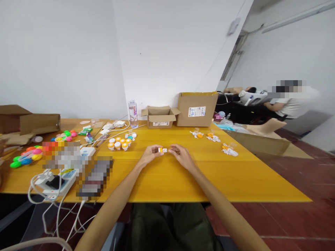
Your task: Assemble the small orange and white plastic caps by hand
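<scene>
Over the middle of the table, my left hand [151, 154] pinches a small white and orange plastic part [164, 150] with a dark pattern on its white end. Just right of it, the fingers of my right hand [181, 154] are curled together close to the part; whatever they hold is hidden or too small to name. To the left stands a group of small round orange-and-white plastic pieces [118, 144]. Loose orange and white parts [198, 135] lie in small piles at the right, one of them a cluster [230, 151] near the table's right edge.
An open cardboard box [160, 117], a large closed carton [196, 109] and a water bottle [133, 113] stand along the wall. Leftward are colourful plastic pieces [31, 155], a power strip [69, 181] and cables. A person [290, 104] sits beyond the right edge.
</scene>
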The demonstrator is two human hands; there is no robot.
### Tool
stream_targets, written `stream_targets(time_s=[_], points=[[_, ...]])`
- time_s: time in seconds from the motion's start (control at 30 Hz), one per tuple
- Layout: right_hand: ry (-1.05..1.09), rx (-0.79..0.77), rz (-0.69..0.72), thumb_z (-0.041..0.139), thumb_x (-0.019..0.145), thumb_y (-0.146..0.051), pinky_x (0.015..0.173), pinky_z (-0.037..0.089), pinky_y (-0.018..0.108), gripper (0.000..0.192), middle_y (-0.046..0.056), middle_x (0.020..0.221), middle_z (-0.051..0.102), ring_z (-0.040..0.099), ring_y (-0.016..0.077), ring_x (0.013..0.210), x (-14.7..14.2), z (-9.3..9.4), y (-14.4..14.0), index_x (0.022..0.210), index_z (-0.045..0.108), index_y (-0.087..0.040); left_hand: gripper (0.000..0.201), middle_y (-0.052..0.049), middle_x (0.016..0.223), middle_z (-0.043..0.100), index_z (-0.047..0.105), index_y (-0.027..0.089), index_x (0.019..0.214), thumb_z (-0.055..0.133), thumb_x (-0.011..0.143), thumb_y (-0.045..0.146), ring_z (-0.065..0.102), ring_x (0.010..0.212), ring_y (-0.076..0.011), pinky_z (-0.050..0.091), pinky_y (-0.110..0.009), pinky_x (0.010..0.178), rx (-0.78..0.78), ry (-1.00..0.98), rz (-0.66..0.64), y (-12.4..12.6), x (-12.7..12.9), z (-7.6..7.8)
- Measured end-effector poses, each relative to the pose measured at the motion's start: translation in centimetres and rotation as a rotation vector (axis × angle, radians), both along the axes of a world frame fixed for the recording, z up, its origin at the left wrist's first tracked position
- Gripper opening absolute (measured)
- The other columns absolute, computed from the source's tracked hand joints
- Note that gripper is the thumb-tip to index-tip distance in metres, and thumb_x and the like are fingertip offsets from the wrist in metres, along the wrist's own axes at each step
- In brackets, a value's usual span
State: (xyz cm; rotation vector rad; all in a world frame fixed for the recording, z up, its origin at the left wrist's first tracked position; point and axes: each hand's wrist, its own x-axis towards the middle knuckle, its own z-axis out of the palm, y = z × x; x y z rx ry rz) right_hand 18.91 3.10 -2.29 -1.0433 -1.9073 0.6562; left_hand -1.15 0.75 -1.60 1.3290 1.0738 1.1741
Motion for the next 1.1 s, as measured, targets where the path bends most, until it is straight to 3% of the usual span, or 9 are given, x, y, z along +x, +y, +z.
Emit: stream_targets(time_s=[0.13,0.27,0.6,1.1], points=[[0.287,-0.128,0.054,0.066,0.077,-0.044,0.079,0.055,0.035,0.029,0.006,0.091,0.073,0.069,0.0212,0.084,-0.9,0.1,-0.5,0.095,0.064,-0.020,0.038,-0.005,0.090,0.074,0.072,0.016,0.093,0.084,0.058,0.022,0.068,0.083,-0.0168,0.051,-0.032,0.085,-0.024,-0.022,0.001,0.0,0.0,0.1],[0.384,-0.196,0.125,0.071,0.071,-0.044,0.084,0.055,0.037,0.033,0.006,0.095,0.074,0.070,0.0220,0.089,-1.3,0.2,-1.0,0.094,0.065,-0.021,0.038,-0.005,0.091,0.075,0.072,0.016,0.093,0.084,0.058,0.022,0.068,0.083,-0.0168,0.052,-0.032,0.086,-0.037,-0.033,-0.004,0.0,0.1,0.3],[0.332,-0.158,0.196,0.069,0.073,-0.041,0.082,0.056,0.033,0.029,0.005,0.103,0.070,0.068,0.0192,0.089,-1.8,0.2,-1.8,0.096,0.069,-0.023,0.042,-0.005,0.090,0.075,0.071,0.016,0.093,0.086,0.055,0.027,0.069,0.082,-0.0173,0.052,-0.033,0.086,-0.038,-0.052,-0.056,-0.3,0.0,0.6],[0.353,-0.180,0.162,0.070,0.071,-0.038,0.082,0.056,0.036,0.026,0.005,0.093,0.074,0.069,0.0205,0.084,-2.0,0.4,-2.2,0.091,0.069,-0.022,0.048,-0.008,0.089,0.076,0.074,0.014,0.090,0.085,0.054,0.044,0.069,0.084,-0.0203,0.052,-0.032,0.083,-0.052,-0.076,-0.137,-1.1,0.2,1.6]])
